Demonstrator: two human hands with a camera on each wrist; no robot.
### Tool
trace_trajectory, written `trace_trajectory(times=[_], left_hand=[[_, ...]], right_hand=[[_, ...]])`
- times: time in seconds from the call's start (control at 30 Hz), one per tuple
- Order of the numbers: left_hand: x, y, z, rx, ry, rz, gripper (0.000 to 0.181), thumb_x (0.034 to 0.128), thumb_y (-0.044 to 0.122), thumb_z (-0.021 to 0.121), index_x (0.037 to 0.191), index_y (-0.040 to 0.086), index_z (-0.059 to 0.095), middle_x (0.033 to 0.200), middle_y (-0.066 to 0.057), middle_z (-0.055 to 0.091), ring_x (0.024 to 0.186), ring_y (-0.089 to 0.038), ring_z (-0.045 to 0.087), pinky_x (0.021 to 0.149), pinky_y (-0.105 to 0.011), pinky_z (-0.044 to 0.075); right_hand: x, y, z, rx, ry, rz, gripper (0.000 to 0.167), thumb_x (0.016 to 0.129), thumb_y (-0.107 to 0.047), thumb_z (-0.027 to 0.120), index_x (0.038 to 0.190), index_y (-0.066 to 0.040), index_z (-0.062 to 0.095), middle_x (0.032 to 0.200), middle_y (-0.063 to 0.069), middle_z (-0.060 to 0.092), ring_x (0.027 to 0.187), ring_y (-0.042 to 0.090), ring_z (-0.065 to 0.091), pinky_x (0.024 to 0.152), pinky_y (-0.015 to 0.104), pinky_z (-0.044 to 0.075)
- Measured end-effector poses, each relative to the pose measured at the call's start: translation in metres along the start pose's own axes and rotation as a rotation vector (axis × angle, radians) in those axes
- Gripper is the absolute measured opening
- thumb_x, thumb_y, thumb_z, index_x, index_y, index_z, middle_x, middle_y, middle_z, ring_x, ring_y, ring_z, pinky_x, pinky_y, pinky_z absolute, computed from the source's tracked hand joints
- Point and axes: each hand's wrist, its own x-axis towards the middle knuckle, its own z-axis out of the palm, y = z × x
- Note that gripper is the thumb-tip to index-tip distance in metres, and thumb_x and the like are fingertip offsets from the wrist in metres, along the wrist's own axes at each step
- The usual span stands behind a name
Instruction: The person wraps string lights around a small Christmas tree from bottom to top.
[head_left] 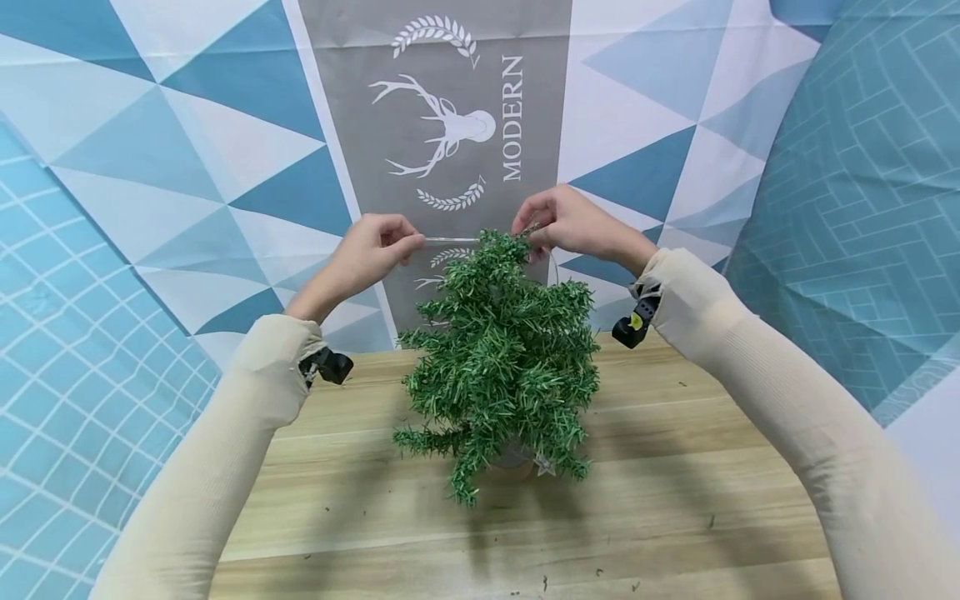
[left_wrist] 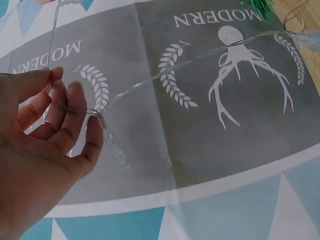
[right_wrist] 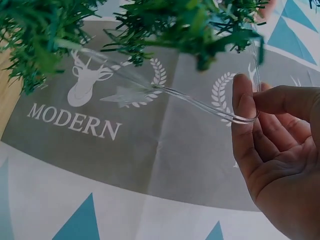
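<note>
A small artificial Christmas tree point(head_left: 502, 367) stands upright on the wooden table. Behind its top, a clear string light point(head_left: 450, 240) stretches from my left hand toward my right. My left hand point(head_left: 375, 250) pinches the thin wire between thumb and forefinger, left of the treetop. In the left wrist view, another stretch of the string light point(left_wrist: 185, 62) loops over the lower fingers. At the treetop's right, my right hand point(head_left: 570, 221) pinches the same strand, partly hidden by green needles. A clear star-shaped light point(right_wrist: 122, 96) dangles from the wire in the right wrist view.
The wooden table point(head_left: 337, 483) carries scattered green needle bits. Near the tree's base hangs a clear star point(head_left: 544, 465). Behind rises a patterned cloth backdrop point(head_left: 435, 117) with a deer print, and blue cloth hangs at both sides.
</note>
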Motion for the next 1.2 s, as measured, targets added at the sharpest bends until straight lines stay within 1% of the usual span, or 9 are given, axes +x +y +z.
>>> trace_trajectory(times=[0.1,0.3,0.47,0.67,0.77,0.87,1.03,1.13,1.2], left_hand=[[-0.003,-0.003,-0.003,0.031,0.015,-0.020,0.020,0.1002,0.021,0.061,0.096,0.004,0.071,0.079,-0.011,0.067,0.063,-0.018,0.057,0.054,-0.025,0.040],[-0.014,-0.009,-0.005,0.071,0.005,-0.042,0.018,0.1010,0.021,0.060,0.097,0.006,0.069,0.082,-0.009,0.069,0.070,-0.018,0.061,0.060,-0.027,0.044],[-0.026,-0.019,-0.005,0.112,-0.020,-0.042,0.018,0.1012,0.020,0.060,0.097,0.004,0.067,0.078,-0.010,0.067,0.065,-0.019,0.059,0.056,-0.028,0.042],[-0.039,-0.031,-0.009,0.218,0.004,-0.012,0.024,0.1001,0.024,0.062,0.086,0.005,0.064,0.072,-0.008,0.062,0.061,-0.019,0.053,0.056,-0.029,0.040],[-0.046,-0.034,-0.010,0.241,0.005,-0.014,0.026,0.0994,0.026,0.063,0.082,0.007,0.062,0.070,-0.006,0.059,0.059,-0.019,0.050,0.056,-0.031,0.039],[-0.053,-0.037,-0.010,0.253,-0.001,-0.015,0.028,0.0983,0.031,0.064,0.082,0.008,0.060,0.069,-0.005,0.056,0.059,-0.019,0.048,0.057,-0.031,0.039],[-0.062,-0.045,-0.011,0.278,-0.001,-0.016,0.035,0.0963,0.038,0.065,0.080,0.009,0.054,0.066,-0.005,0.048,0.059,-0.020,0.043,0.061,-0.033,0.037],[-0.068,-0.047,-0.012,0.278,0.000,-0.029,0.037,0.0971,0.038,0.064,0.078,0.009,0.052,0.064,-0.006,0.045,0.057,-0.021,0.040,0.059,-0.034,0.035],[-0.071,-0.049,-0.013,0.278,-0.002,-0.034,0.037,0.0983,0.037,0.063,0.076,0.010,0.052,0.062,-0.006,0.044,0.055,-0.020,0.039,0.057,-0.033,0.035]], right_hand=[[-0.002,0.004,-0.001,0.006,-0.013,0.010,0.020,0.094,0.008,0.053,0.110,0.002,0.064,0.086,0.020,0.071,0.074,0.030,0.071,0.069,0.035,0.059],[-0.010,0.015,-0.004,-0.008,-0.025,-0.002,0.025,0.094,0.010,0.051,0.114,0.004,0.063,0.095,0.021,0.073,0.075,0.030,0.070,0.066,0.033,0.058],[-0.018,0.026,-0.006,-0.038,-0.053,-0.014,0.022,0.094,0.009,0.051,0.112,0.007,0.064,0.094,0.019,0.073,0.074,0.028,0.071,0.064,0.031,0.057],[-0.026,0.039,-0.005,-0.074,-0.054,0.015,0.021,0.094,0.008,0.054,0.111,0.006,0.065,0.096,0.021,0.073,0.076,0.023,0.070,0.065,0.029,0.056],[-0.030,0.046,-0.003,-0.099,-0.061,0.028,0.021,0.093,0.009,0.055,0.111,0.005,0.066,0.097,0.018,0.074,0.083,0.021,0.070,0.063,0.027,0.052],[-0.034,0.055,-0.002,-0.137,-0.069,0.026,0.028,0.091,0.014,0.049,0.110,0.004,0.068,0.101,0.017,0.073,0.094,0.025,0.071,0.060,0.026,0.046],[-0.043,0.071,-0.002,-0.183,-0.077,0.049,0.049,0.081,0.022,0.038,0.113,0.003,0.069,0.121,0.022,0.066,0.114,0.037,0.063,0.057,0.028,0.049],[-0.049,0.080,-0.001,-0.206,-0.084,0.053,0.052,0.079,0.022,0.038,0.119,0.004,0.067,0.121,0.024,0.065,0.094,0.036,0.067,0.055,0.030,0.049],[-0.052,0.085,0.000,-0.223,-0.081,0.055,0.049,0.082,0.020,0.042,0.124,0.006,0.064,0.116,0.024,0.067,0.076,0.030,0.065,0.054,0.031,0.046]])
